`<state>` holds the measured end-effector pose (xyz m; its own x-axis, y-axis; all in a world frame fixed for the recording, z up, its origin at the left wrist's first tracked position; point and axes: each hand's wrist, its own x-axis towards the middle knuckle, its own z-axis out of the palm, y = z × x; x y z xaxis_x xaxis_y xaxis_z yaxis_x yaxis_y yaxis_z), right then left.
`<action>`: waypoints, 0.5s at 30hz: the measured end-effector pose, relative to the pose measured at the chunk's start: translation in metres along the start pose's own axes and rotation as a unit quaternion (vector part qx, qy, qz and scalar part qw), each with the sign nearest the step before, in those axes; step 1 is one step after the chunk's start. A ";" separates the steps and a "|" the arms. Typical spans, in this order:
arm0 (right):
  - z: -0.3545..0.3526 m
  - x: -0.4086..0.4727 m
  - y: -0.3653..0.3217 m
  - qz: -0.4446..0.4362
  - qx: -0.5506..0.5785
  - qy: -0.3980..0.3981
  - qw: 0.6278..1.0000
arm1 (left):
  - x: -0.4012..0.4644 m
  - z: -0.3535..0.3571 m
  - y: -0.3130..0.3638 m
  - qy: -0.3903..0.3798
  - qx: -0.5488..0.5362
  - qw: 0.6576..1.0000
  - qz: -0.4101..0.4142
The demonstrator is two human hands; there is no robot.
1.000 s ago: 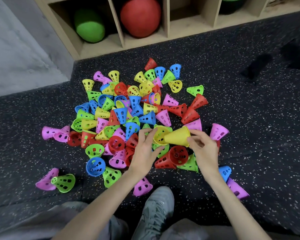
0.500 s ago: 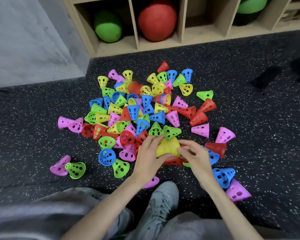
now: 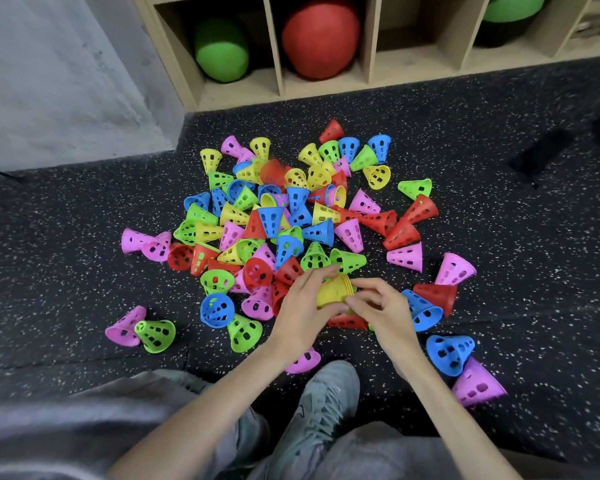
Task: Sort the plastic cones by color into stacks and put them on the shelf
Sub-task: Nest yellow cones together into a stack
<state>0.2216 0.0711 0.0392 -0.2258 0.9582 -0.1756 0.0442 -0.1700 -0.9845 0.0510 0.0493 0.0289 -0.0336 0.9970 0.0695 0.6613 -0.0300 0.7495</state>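
Your left hand (image 3: 300, 306) grips the yellow cone stack (image 3: 334, 293); a second ago the right hand (image 3: 378, 306) held one cone apart, now it's nested, fingers pinching the rim. Stack sits low over the pile; the shelf (image 3: 326, 88) holds no cones yet.

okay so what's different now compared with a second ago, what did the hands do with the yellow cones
The right hand pushed its yellow cone into the one at the left hand, so they now form one nested yellow cone stack, held low between both hands near the front of the pile. The view shifted too. The loose cones on the floor and the balls in the shelf look unmoved.
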 end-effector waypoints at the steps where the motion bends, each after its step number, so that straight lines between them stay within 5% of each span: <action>1: 0.000 0.002 -0.001 0.003 0.001 0.001 1.000 | 0.002 0.001 0.000 -0.003 -0.002 1.000 -0.001; 8: -0.009 0.022 0.006 0.014 -0.035 -0.003 0.999 | 0.019 0.004 -0.009 -0.021 -0.041 0.999 -0.020; 15: -0.030 0.040 0.017 0.028 -0.007 0.073 0.997 | 0.079 0.007 -0.018 -0.015 -0.058 0.996 -0.059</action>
<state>0.2426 0.1138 0.0159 -0.0782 0.9708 -0.2268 0.0659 -0.2220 -0.9728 0.0414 0.1288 0.0162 -0.0824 0.9957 -0.0433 0.5623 0.0823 0.8228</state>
